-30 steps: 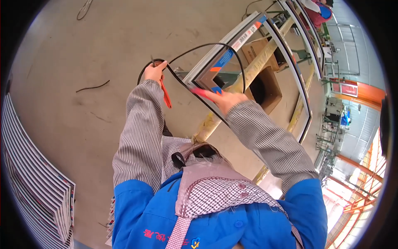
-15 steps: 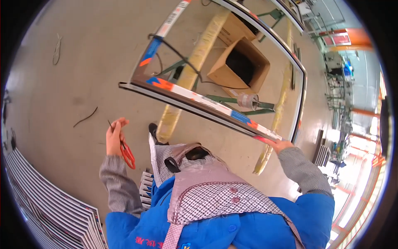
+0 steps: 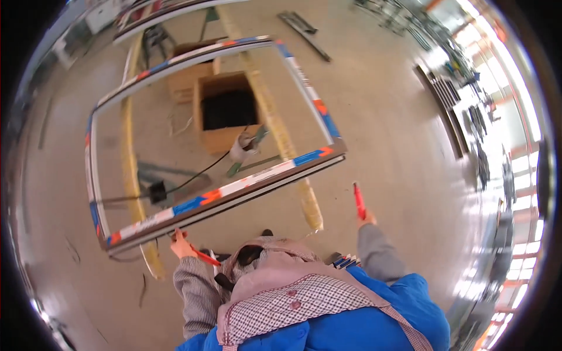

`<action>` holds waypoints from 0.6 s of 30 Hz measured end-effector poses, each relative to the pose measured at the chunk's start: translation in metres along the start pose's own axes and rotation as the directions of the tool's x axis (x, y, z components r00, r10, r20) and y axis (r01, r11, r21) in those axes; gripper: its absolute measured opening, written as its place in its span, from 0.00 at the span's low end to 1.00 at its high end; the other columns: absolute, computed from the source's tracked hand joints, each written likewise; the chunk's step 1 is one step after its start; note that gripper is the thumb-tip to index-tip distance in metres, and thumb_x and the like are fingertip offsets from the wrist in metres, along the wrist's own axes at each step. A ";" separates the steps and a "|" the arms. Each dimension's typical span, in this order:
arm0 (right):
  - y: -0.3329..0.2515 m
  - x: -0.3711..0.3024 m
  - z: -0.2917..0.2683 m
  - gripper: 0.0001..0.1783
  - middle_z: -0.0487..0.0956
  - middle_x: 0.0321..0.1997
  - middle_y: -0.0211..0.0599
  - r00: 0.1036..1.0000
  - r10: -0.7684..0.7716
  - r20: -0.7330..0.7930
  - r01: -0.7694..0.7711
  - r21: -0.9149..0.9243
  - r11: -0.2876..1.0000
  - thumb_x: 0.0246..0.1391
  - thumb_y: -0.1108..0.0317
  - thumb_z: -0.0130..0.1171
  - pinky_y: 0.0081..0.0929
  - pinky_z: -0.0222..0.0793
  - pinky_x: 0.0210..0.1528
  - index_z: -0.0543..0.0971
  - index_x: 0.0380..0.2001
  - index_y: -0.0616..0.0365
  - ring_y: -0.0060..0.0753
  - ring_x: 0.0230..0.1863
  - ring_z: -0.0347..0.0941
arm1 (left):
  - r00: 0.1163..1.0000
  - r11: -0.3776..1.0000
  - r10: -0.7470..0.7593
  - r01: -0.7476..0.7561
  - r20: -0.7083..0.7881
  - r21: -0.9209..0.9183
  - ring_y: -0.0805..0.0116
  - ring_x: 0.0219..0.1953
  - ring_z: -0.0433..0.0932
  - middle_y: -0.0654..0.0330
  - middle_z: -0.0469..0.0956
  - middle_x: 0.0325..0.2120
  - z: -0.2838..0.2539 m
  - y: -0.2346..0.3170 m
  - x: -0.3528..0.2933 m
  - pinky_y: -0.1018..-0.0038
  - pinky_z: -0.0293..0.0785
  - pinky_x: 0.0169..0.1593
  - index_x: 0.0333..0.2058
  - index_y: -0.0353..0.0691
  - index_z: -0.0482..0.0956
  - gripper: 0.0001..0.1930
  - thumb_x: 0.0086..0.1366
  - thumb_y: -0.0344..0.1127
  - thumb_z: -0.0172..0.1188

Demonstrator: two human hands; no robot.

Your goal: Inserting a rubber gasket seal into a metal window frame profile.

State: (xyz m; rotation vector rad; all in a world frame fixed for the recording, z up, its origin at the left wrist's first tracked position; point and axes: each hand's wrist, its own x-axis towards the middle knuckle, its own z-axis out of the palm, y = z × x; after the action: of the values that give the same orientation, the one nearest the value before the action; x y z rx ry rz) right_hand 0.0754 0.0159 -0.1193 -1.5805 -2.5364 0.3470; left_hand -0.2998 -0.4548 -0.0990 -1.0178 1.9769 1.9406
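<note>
A rectangular window frame (image 3: 257, 175), brown with blue, orange and white protective tape, lies on two wrapped yellow rails. My left hand (image 3: 183, 245) is at its near edge, toward the left corner. Closed in that hand is a pair of red-handled scissors (image 3: 206, 257); their blades are hidden. Whether the fingertips touch the frame, I cannot tell. My right hand (image 3: 367, 219) is off the frame's right corner, closed round a slim red tool (image 3: 359, 200) that points away from me; its exact kind is unclear. A thin black strip (image 3: 202, 173) runs across the frame's left part.
Below the frame stand a cardboard box (image 3: 213, 139) with black contents and a yellow wrapped rail (image 3: 312, 210) on green supports. Another frame (image 3: 170, 16) lies beyond. Dark profiles (image 3: 304, 36) rest on the floor at the back, and stacked profiles (image 3: 448, 108) at the right.
My view has swung round, so the frame sits further left. My right hand has come away from the frame with the red tool. My left hand, still holding the scissors, has reached the frame's near edge.
</note>
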 end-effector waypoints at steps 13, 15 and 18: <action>-0.041 -0.062 0.002 0.15 0.73 0.24 0.46 0.882 0.357 0.308 -0.448 0.315 0.837 0.42 0.59 0.57 0.35 0.65 0.31 0.70 0.29 0.57 0.44 0.27 0.72 | 0.993 0.983 -0.093 0.104 -0.073 0.152 0.76 0.13 0.58 0.66 0.67 0.16 0.026 -0.018 0.038 0.77 0.53 0.14 0.21 0.40 0.70 0.12 0.57 0.42 0.54; -0.048 -0.057 -0.002 0.15 0.73 0.24 0.46 0.879 0.360 0.312 -0.459 0.354 0.815 0.42 0.60 0.57 0.35 0.65 0.31 0.70 0.29 0.58 0.44 0.27 0.71 | 0.993 0.984 -0.101 0.108 -0.057 0.141 0.76 0.13 0.58 0.66 0.66 0.17 0.034 -0.018 0.027 0.77 0.53 0.14 0.21 0.41 0.70 0.13 0.56 0.43 0.55; -0.061 -0.050 -0.002 0.13 0.73 0.22 0.45 0.885 0.365 0.288 -0.450 0.334 0.828 0.42 0.62 0.56 0.34 0.66 0.29 0.69 0.29 0.58 0.41 0.24 0.72 | 0.993 0.982 -0.110 0.115 -0.044 0.153 0.75 0.14 0.58 0.67 0.65 0.17 0.031 -0.015 0.025 0.77 0.54 0.14 0.21 0.42 0.70 0.12 0.57 0.43 0.54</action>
State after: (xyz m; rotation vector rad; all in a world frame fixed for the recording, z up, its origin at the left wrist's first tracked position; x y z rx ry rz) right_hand 0.0448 -0.0547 -0.1003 -1.9844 -2.0387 1.0557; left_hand -0.3197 -0.4327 -0.1296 -1.1046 2.0060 1.6931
